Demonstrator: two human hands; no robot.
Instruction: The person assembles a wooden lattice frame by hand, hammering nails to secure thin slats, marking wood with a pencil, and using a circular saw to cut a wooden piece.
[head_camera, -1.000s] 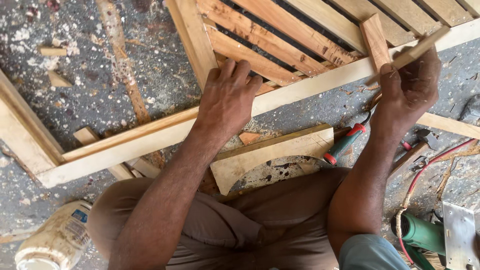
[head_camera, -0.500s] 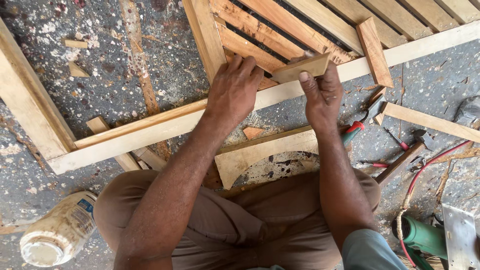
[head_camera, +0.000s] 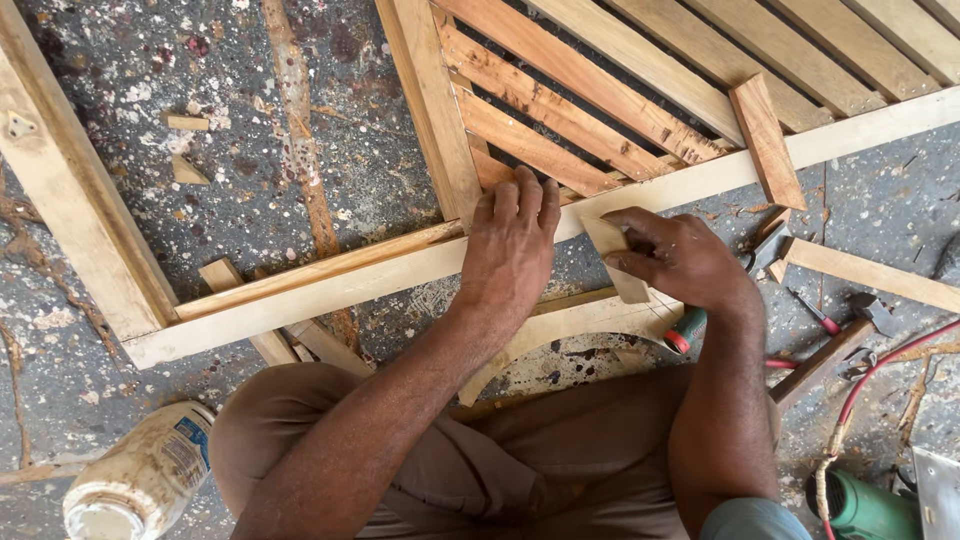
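Left hand (head_camera: 512, 245) lies flat, fingers spread, pressing the long pale rail (head_camera: 400, 275) of the slatted frame (head_camera: 600, 90) on the floor (head_camera: 250, 150). Right hand (head_camera: 680, 262) grips a small wood block (head_camera: 617, 260) right against that rail's near edge. Bare floor opens to the left; tools (head_camera: 800, 330) crowd the right side.

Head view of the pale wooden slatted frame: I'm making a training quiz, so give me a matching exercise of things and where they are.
Things:
1. left hand
2. small flat wooden block
3. white plastic jar
4. green power tool

Places:
a. bottom left corner
b. pressed on the pale wooden frame rail
c. bottom right corner
d. in the right hand

Pairs: 1-b, 2-d, 3-a, 4-c
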